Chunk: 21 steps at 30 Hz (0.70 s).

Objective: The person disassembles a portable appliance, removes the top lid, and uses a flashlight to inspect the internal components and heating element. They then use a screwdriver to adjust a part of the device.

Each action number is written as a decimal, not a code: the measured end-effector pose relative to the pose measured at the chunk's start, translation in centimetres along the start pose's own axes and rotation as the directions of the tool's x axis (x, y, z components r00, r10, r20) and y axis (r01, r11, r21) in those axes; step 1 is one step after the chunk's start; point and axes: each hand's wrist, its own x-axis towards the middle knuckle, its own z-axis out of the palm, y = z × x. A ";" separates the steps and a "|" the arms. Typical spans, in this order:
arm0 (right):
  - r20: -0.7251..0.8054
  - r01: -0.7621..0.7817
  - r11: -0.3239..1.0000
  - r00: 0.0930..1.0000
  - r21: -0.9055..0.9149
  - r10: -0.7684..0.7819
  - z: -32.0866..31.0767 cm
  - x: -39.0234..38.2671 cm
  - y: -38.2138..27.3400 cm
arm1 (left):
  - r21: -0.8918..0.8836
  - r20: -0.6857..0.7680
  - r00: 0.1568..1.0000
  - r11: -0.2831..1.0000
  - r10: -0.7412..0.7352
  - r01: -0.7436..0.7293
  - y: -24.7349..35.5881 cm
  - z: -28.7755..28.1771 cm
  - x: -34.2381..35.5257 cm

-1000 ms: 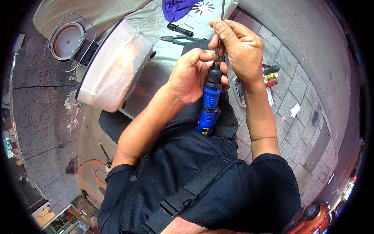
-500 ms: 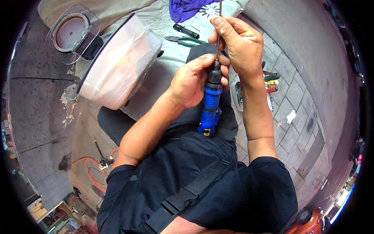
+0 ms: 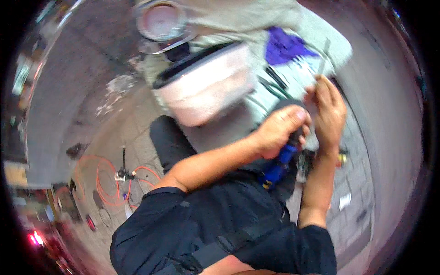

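Note:
My left hand [image 3: 280,130] is closed around the black front end of a blue-and-black handheld power tool [image 3: 277,170], whose blue body points down toward my lap. Just to the right, the fingertips of my right hand [image 3: 329,110] are pinched on a thin metal rod [image 3: 325,57] that sticks up past them. Blur hides whether the rod's lower end still sits in the tool. Beyond the hands, green-handled pliers [image 3: 274,89] and a black cylindrical torch [image 3: 276,76] lie on a pale cloth, beside a purple cloth [image 3: 286,47].
A clear plastic bin [image 3: 206,85] with a black rim stands on the pale padded surface [image 3: 337,43], left of my hands. Behind it is a round container [image 3: 161,20]. An orange hose [image 3: 104,199] coils on the paving at left. Hand tools [image 3: 341,159] lie beyond my right forearm.
The whole view has swung, so the scene sits farther right and is blurred. My right hand has moved away from my left, with the rod still in its fingers.

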 end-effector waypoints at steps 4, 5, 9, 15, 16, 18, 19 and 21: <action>0.560 -0.153 0.987 0.823 0.051 0.098 -3.2 -4.8 5.0 | -0.140 0.052 0.954 0.948 0.296 -0.286 3.9 1.5 -2.0; 0.525 -0.031 0.960 0.832 -0.280 0.180 -3.5 -6.4 6.2 | -0.165 0.060 0.933 0.925 0.355 -0.342 5.3 2.0 -2.5; 0.754 -0.458 0.877 0.625 0.145 0.202 -0.7 -9.8 2.3 | -0.121 0.043 0.869 0.865 0.494 -0.486 8.8 3.7 -5.2; 0.904 -0.812 0.505 0.407 0.292 0.131 2.9 -10.7 1.2 | -0.036 -0.005 0.847 0.846 0.532 -0.532 11.8 3.0 -8.1; 0.928 -0.853 0.447 0.355 0.271 0.116 3.4 -10.7 1.0 | -0.038 -0.023 0.851 0.850 0.524 -0.525 12.0 2.6 -8.3; 0.952 -0.863 0.432 0.304 0.262 0.028 3.3 -10.1 3.1 | 0.054 -0.018 0.816 0.815 0.578 -0.577 12.5 1.5 -8.5; 0.950 -0.862 0.438 0.307 0.255 0.051 3.2 -9.7 3.3 | 0.133 -0.024 0.792 0.787 0.610 -0.602 13.1 1.0 -8.9; 0.908 -0.776 0.578 0.396 0.254 0.133 3.2 -8.6 1.9 | 0.269 -0.015 0.734 0.710 0.679 -0.651 14.3 0.2 -10.0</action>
